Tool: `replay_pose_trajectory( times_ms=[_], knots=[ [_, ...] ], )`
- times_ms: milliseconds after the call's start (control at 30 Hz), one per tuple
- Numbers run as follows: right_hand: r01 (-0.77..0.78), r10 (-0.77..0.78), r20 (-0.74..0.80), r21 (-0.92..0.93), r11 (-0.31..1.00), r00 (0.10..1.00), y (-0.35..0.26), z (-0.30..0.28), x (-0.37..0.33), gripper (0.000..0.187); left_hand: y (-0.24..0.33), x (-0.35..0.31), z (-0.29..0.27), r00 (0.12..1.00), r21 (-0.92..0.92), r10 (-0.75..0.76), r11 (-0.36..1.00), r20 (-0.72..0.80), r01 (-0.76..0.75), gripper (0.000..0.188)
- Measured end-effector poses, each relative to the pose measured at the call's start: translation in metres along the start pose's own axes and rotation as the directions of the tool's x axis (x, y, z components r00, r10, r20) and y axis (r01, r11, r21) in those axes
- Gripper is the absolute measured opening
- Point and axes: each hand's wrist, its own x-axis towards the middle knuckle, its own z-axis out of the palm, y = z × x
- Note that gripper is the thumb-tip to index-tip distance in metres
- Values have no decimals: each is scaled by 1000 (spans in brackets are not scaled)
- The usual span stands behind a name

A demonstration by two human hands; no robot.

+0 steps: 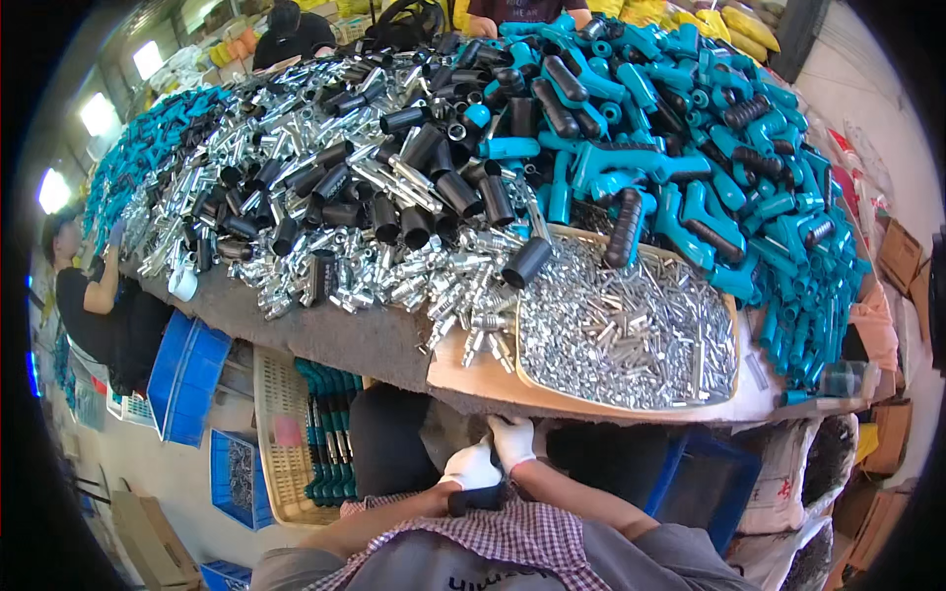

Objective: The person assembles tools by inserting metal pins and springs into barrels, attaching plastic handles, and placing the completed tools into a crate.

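1. Bright overall; windows [99, 114] at far left glare white.
2. Metal parts [631, 325] glint; below the near edge of the table [335, 337], shadow deepens.
3. Fisheye distortion bends edges toward a black rim; far left looks soft.

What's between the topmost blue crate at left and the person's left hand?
Head view shows a cream basket holding teal-and-black tools, then the person's dark-clothed left leg.

The person nearest me has plain white gloves [471, 467] on both hands [512, 443], a grey T-shirt [394, 567] with short loose sleeves [680, 554] and dark lettering [493, 582] across the front, a finely checked apron [537, 530] in dull purple and white, and dark trousers [387, 443]
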Motion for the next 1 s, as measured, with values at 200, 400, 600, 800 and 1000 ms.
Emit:
replay_pose_trajectory(
  times_ms=[200,400,600,800,1000],
  knots=[
    [186,-225,-32,-454,872,974,56,5,20,28,-29,21,32,994,12,-38,999,107,37,45],
    [-442,364,296,265,857,883,8,-71,31,58,44,-44,-99,945,-6,163,986,283,-168,53],
    [-590,420,517,222,776,746,-1,-72,43,34,15,-129,-138,932,-160,356,919,-63,-362,67],
    [-497,233,777,117,860,585,-133,-7,-29,52,-88,-166,-227,720,-720,-13,-17,-694,-694,57],
    [153,37,960,-81,985,276,-167,108,-95,37,-114,-134,-168,807,-777,-219,-223,-548,-588,80]
  ],
)
